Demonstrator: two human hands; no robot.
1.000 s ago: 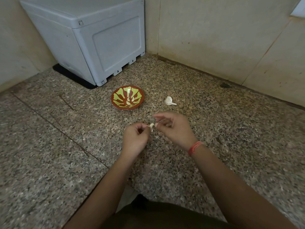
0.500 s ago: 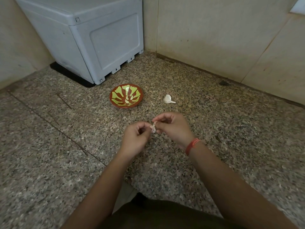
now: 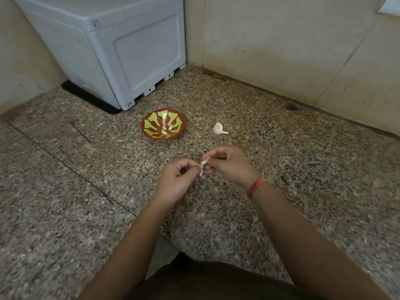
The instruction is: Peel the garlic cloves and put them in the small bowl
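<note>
Between my two hands is a small pale garlic clove (image 3: 203, 163), held above the granite counter. My right hand (image 3: 229, 164) pinches its upper end. My left hand (image 3: 178, 180) pinches a strip of papery skin (image 3: 201, 171) that hangs from the clove. Farther back stands the small red bowl with green markings (image 3: 149, 124), and a few peeled cloves (image 3: 166, 129) lie in its bottom. To the right of the bowl, the rest of the garlic bulb (image 3: 218, 128) lies on the counter.
The speckled granite counter (image 3: 86, 191) runs into a corner of beige walls (image 3: 281, 44). A large grey plastic box (image 3: 112, 46) stands at the back left, close behind the bowl. A dark spot (image 3: 292, 106) sits at the wall's foot, back right.
Both hands stay together on the clove. A strip of skin now hangs lower between them.
</note>
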